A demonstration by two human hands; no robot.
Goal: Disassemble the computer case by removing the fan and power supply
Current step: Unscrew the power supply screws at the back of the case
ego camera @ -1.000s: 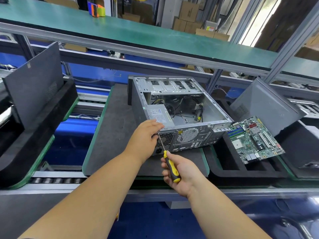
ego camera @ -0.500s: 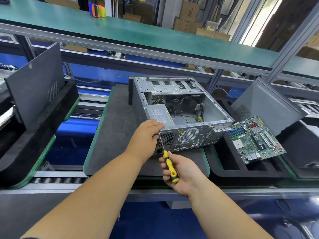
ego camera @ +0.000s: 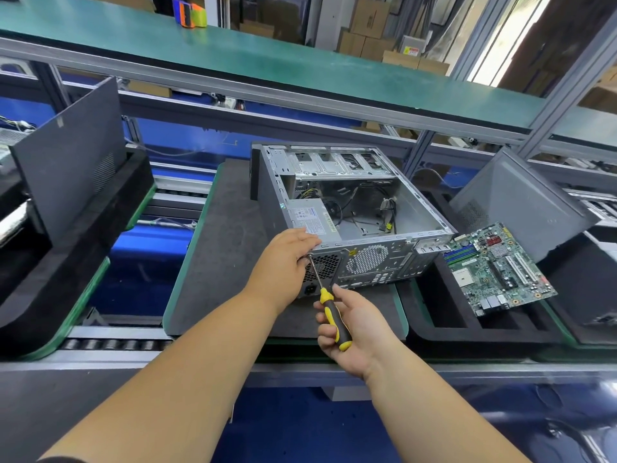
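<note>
An open grey computer case (ego camera: 410, 208) lies on its side on a dark grey pallet (ego camera: 220, 248), rear panel facing me. The power supply (ego camera: 310, 219) with its white label sits in the case's near left corner; loose cables lie inside. A round fan grille (ego camera: 366, 259) shows on the rear panel. My left hand (ego camera: 283, 259) grips the case's near left top corner over the power supply. My right hand (ego camera: 350, 325) holds a yellow and black screwdriver (ego camera: 329, 312), its tip at the rear panel's upper left corner beside my left fingers.
A green motherboard (ego camera: 494, 269) leans in a black foam tray (ego camera: 434, 322) to the right, with a grey side panel (ego camera: 521, 202) behind it. Another dark panel (ego camera: 70, 155) stands in a black tray on the left. A green shelf (ego camera: 267, 58) runs overhead.
Almost nothing moved; my right hand shifted slightly on the screwdriver handle while the tip stayed at the same corner.
</note>
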